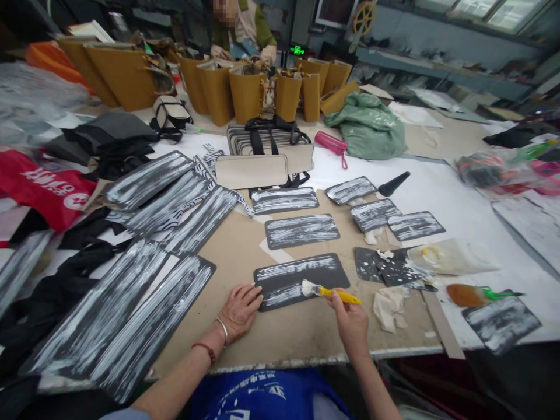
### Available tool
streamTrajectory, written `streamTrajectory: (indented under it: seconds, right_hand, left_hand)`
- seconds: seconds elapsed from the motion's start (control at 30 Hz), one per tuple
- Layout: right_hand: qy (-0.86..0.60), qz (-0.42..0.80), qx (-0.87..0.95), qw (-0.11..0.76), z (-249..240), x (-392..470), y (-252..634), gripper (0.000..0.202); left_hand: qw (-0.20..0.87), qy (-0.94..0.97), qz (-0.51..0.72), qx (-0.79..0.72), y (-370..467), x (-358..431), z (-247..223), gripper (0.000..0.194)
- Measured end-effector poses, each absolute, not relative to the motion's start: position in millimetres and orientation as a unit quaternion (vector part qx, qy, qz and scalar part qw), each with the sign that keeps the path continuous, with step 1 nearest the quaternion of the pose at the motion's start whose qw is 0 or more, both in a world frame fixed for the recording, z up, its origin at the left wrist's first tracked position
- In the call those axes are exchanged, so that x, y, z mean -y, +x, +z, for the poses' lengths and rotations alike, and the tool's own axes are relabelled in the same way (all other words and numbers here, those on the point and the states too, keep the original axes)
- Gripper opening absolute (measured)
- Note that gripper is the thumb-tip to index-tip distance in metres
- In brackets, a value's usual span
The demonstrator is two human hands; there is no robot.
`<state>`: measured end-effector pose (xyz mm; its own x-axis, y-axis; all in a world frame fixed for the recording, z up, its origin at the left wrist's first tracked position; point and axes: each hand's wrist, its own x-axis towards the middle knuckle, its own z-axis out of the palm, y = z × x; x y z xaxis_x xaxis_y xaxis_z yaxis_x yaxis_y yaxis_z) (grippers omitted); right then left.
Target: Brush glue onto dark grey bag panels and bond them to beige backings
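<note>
My right hand [350, 318] grips a yellow-handled brush [335, 293] whose white, glue-laden bristles rest on a dark rounded panel [301, 279] lying on the brown board in front of me. White streaks cover the panel's upper part. My left hand [240, 309] lies flat with its fingers spread, the fingertips pressing the panel's left end. A bracelet and a red cord circle that wrist.
Several glue-streaked dark panels [301, 230] lie spread over the table, longer ones [131, 326] at left. A glue bag [452, 256] and a second brush [475, 294] lie at right. Mustard bags [247, 93] stand at the back, where another person [242, 29] works.
</note>
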<state>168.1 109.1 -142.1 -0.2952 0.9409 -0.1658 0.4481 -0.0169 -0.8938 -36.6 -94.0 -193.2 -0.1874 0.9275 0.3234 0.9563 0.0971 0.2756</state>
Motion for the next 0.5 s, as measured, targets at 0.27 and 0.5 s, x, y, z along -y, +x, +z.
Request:
streamTrajectory:
  seconds: [0.27, 0.5]
  right_hand:
    - [-0.603, 0.25, 0.699, 0.292, -107, -191, 233, 0.055]
    - [-0.644, 0.101, 0.645, 0.4, -59, -283, 289, 0.06]
  left_hand:
    - [0.103, -0.661, -0.199, 0.716, -37, 92, -183, 0.026]
    - [0.207, -0.662, -0.235, 0.681, -48, 91, -221, 0.029]
